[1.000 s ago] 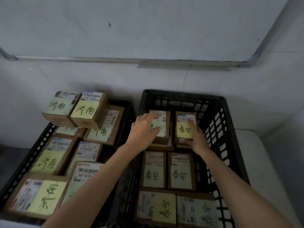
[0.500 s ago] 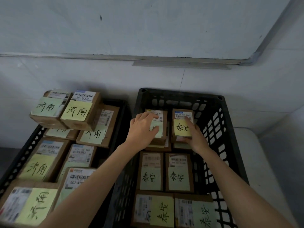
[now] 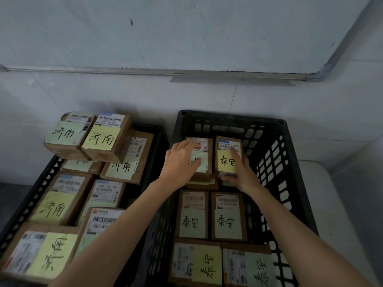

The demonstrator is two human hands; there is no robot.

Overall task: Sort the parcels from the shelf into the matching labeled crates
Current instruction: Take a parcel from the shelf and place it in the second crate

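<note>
Your left hand (image 3: 182, 162) lies on top of the back-left parcel (image 3: 204, 162) in the right crate (image 3: 232, 119), fingers fairly straight across its shipping label, thumb on the green note. It is resting there, not clamped round it. Your right hand (image 3: 241, 175) grasps the back-right parcel (image 3: 227, 160): index finger straight along the top, thumb at the near edge, other fingers wrapped on the right side. That parcel's yellow note reads 泰安. Both parcels sit side by side, touching, on a lower layer at the crate's far end. Four more 泰安 parcels (image 3: 228, 216) lie nearer you in two rows, flat, labels up. The left crate (image 3: 27, 204) sits just beside the right one and is packed with 济南 parcels (image 3: 53, 206), two stacked higher at the back. White wall (image 3: 186, 96) is behind both crates.
</note>
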